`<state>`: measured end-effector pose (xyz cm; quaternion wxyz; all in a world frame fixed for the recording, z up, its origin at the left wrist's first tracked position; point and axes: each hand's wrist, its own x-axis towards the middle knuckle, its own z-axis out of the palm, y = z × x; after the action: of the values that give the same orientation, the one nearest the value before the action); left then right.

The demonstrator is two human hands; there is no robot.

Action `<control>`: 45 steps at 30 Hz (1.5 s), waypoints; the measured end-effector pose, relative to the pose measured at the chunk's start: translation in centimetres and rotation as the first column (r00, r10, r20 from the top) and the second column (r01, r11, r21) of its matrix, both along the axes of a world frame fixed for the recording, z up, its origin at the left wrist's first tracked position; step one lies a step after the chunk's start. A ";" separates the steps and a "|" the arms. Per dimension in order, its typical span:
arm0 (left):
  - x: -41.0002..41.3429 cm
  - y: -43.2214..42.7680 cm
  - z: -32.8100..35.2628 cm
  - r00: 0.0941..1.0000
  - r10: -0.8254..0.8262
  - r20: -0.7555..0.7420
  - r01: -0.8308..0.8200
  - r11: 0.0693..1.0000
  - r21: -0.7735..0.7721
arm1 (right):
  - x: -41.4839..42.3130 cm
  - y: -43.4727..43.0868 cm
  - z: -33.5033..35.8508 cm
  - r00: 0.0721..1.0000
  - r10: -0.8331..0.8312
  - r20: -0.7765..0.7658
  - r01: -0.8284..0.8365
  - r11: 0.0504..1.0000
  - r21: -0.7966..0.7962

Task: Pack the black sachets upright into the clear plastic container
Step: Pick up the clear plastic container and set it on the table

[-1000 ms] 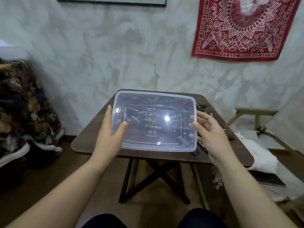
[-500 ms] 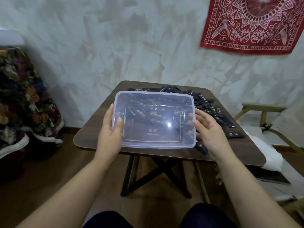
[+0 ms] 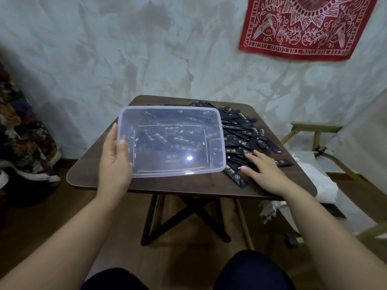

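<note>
Head view: left hand grips the empty container by its left rim, tilted over the table's left half. Right hand lies flat, fingers spread, on the sachets near the right edge. Packing is not yet begun; next, set the container down and pinch a sachet.

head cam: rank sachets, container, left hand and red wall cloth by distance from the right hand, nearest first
1. Sachets: directly under the right hand, whose fingers lie flat on the pile.
2. Container: just left of that hand.
3. Left hand: grips the container's far left edge.
4. Red cloth: high on the back wall, to the right.
</note>
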<state>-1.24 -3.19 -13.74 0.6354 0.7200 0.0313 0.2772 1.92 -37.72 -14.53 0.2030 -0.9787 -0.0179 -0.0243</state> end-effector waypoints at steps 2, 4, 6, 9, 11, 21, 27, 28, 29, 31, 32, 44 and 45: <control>0.3 0.0 -0.1 1.000 0.009 0.003 -0.009 1.000 -0.013 | 0.0 0.0 0.0 1.000 0.014 0.013 -0.014 1.000 -0.020; 0.5 -0.2 -0.2 1.000 0.018 0.004 -0.018 1.000 -0.019 | 0.2 -0.2 0.3 1.000 0.015 0.015 -0.015 1.000 -0.018; 0.8 -0.4 -0.2 1.000 0.026 -0.003 -0.026 1.000 -0.014 | 0.8 -0.4 0.7 0.999 0.006 0.039 -0.002 0.997 -0.081; 1.4 -0.8 -0.3 1.000 0.028 -0.004 -0.028 0.999 -0.021 | 1.9 -0.2 1.7 0.995 -0.033 0.090 0.044 0.992 -0.120; 1.8 -0.9 -0.3 1.000 0.023 -0.006 -0.023 0.999 -0.041 | 2.9 0.0 2.1 0.995 0.001 0.097 0.008 0.995 -0.101; 3.1 -0.9 0.4 0.999 0.019 -0.026 -0.021 0.996 -0.085 | 6.1 -0.4 1.2 0.980 0.178 0.090 -0.173 0.983 -0.057; 3.4 -0.9 0.4 0.999 0.011 -0.034 -0.013 0.997 -0.081 | 6.7 -1.0 2.0 0.977 0.043 0.208 -0.050 0.998 0.029; 3.5 -0.8 0.3 0.999 0.008 -0.037 -0.011 0.997 -0.078 | 6.8 -1.1 2.2 0.981 0.050 0.189 -0.053 0.999 0.010; 3.5 -0.8 0.3 0.999 0.005 -0.038 -0.008 0.997 -0.073 | 7.0 -1.1 2.3 0.985 0.071 0.156 -0.070 0.997 -0.011; 3.6 -0.9 0.4 0.999 0.005 -0.034 -0.007 0.998 -0.068 | 7.1 -1.0 2.7 0.988 0.123 0.098 -0.120 0.992 -0.036; 3.5 -1.0 0.5 1.000 0.002 -0.028 -0.004 0.998 -0.070 | 7.1 -0.9 2.9 0.986 0.138 0.095 -0.136 0.990 -0.029; 3.0 0.4 1.0 0.997 0.060 -0.041 -0.063 0.995 -0.077 | 7.5 2.7 2.4 0.993 0.117 -0.013 -0.117 0.971 -0.210; 3.0 0.6 1.0 0.997 0.062 -0.046 -0.065 0.995 -0.081 | 7.6 2.7 2.4 0.995 0.104 -0.005 -0.103 0.979 -0.175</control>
<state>1.71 -2.63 -12.73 0.6547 0.6976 0.0794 0.2801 9.55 -35.07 -12.10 0.1170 -0.9905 -0.0715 -0.0140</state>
